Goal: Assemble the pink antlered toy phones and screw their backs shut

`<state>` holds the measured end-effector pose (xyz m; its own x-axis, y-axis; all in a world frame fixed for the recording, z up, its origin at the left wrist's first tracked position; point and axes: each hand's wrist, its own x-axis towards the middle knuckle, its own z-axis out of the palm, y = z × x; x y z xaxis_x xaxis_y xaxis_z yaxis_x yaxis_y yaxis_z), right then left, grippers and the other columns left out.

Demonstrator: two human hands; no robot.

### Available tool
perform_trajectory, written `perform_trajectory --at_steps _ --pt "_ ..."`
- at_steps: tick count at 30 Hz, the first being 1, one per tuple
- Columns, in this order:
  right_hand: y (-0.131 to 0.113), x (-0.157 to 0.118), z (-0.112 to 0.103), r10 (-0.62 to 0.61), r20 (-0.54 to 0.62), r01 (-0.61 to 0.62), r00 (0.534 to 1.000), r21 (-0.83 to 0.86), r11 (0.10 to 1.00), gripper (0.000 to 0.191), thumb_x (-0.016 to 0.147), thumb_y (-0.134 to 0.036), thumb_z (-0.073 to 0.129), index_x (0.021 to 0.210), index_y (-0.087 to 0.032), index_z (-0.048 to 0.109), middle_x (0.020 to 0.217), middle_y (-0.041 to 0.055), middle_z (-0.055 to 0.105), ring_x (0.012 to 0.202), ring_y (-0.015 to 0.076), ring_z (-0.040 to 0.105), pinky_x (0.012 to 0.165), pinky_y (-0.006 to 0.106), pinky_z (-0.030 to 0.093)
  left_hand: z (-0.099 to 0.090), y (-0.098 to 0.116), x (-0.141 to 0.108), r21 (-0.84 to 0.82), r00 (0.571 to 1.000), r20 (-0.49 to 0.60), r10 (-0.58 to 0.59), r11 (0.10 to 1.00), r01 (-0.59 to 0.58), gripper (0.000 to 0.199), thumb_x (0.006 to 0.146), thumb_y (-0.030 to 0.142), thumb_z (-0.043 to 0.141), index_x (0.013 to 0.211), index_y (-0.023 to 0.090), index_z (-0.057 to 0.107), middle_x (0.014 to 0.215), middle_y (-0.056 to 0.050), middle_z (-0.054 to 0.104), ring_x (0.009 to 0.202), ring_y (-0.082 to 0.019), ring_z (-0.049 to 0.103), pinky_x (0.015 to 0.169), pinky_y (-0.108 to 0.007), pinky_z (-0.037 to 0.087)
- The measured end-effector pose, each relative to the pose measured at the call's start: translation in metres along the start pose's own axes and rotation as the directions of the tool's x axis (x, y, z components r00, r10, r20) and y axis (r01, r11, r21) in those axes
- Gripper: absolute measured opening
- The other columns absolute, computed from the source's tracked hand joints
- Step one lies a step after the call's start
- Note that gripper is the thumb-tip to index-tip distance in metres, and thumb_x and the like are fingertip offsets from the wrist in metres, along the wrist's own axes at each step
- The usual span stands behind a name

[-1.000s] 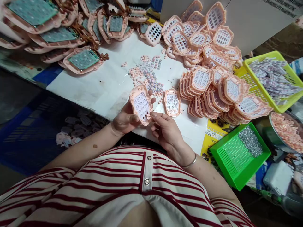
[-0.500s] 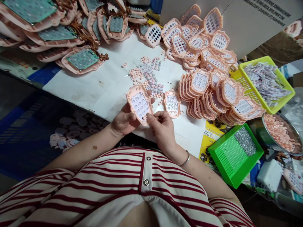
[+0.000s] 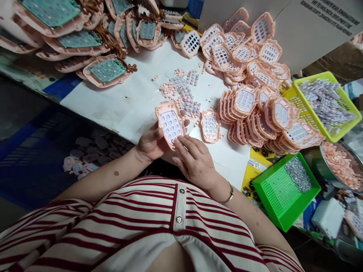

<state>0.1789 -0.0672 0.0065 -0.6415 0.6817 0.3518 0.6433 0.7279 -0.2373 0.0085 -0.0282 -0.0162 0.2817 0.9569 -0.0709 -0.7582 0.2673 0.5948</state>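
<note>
A pink shell with a white keypad insert [image 3: 171, 122] is tilted up over the table's front edge. My left hand [image 3: 151, 143] wraps round its left side and back, fingertips showing past its right edge. My right hand [image 3: 195, 160] touches the shell's lower right corner with its fingertips; its fingers are extended and slightly apart, and nothing shows gripped in it. Just right of the hands another pink shell with a keypad [image 3: 210, 126] lies flat. Small pink and grey button pieces [image 3: 183, 90] are scattered behind the held shell.
Stacked pink shells [image 3: 244, 102] stand to the right. Shells with green boards [image 3: 107, 70] pile up at the back left. A yellow basket [image 3: 326, 128], a green tray of screws [image 3: 269, 192] and a metal bowl of pink parts [image 3: 342, 166] are at the far right.
My right hand has gone from a pinch at the shell's lower corner to flatter, more extended fingers there. The whole view has shifted slightly, with the table appearing further right.
</note>
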Motion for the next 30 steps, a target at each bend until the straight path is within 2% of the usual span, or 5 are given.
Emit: perform_trajectory --at_steps 10,16,21,27,30 --pt "0.006 -0.003 -0.008 0.156 -0.176 -0.115 0.972 0.225 0.968 0.042 0.096 -0.028 0.055 0.137 -0.019 0.056 0.126 0.0118 0.071 0.128 0.0242 0.060 0.104 0.044 0.052 0.002 0.000 -0.001 -0.047 0.999 0.036 -0.041 0.998 0.042 0.097 0.061 0.052 0.089 0.145 0.034 0.046 0.154 -0.007 0.050 0.146 -0.037 0.040 0.111 -0.050 0.046" --pt "0.002 -0.002 -0.004 -0.019 -0.057 0.022 0.998 0.043 0.999 0.036 0.095 -0.030 0.057 0.129 -0.017 0.062 0.129 0.0104 0.071 0.127 0.0244 0.059 0.109 0.044 0.048 0.004 0.000 -0.001 -0.035 1.000 0.020 -0.017 0.999 0.017 0.097 0.059 0.054 0.089 0.145 0.033 0.048 0.154 -0.007 0.050 0.145 -0.036 0.041 0.114 -0.047 0.042" --pt "0.007 -0.004 -0.001 -0.085 -0.119 0.077 0.989 -0.071 0.995 0.033 0.096 -0.019 0.056 0.128 -0.024 0.064 0.123 0.0066 0.075 0.119 0.0199 0.065 0.109 0.043 0.048 0.005 -0.003 0.000 0.008 0.997 0.022 -0.071 0.997 0.071 0.092 0.059 0.058 0.087 0.139 0.028 0.054 0.145 -0.008 0.059 0.147 -0.035 0.039 0.114 -0.047 0.042" --pt "0.041 -0.021 -0.026 0.002 -0.208 -0.065 0.978 -0.295 0.953 0.034 0.095 -0.016 0.059 0.128 -0.022 0.063 0.117 0.0080 0.077 0.113 0.0211 0.067 0.107 0.046 0.044 0.011 0.001 0.010 0.025 0.994 0.008 -0.107 0.994 0.107 0.074 0.069 0.069 0.076 0.126 0.024 0.065 0.145 -0.010 0.058 0.142 -0.031 0.046 0.115 -0.042 0.041" --pt "0.061 -0.030 -0.039 0.031 -0.104 -0.073 0.994 -0.430 0.900 0.026 0.094 -0.015 0.058 0.118 -0.017 0.067 0.111 0.0086 0.078 0.106 0.0229 0.068 0.102 0.045 0.045 0.012 0.012 0.016 0.049 0.996 -0.047 -0.073 0.996 0.075 0.064 0.075 0.066 0.072 0.123 0.024 0.066 0.140 -0.010 0.060 0.134 -0.028 0.054 0.113 -0.041 0.043"
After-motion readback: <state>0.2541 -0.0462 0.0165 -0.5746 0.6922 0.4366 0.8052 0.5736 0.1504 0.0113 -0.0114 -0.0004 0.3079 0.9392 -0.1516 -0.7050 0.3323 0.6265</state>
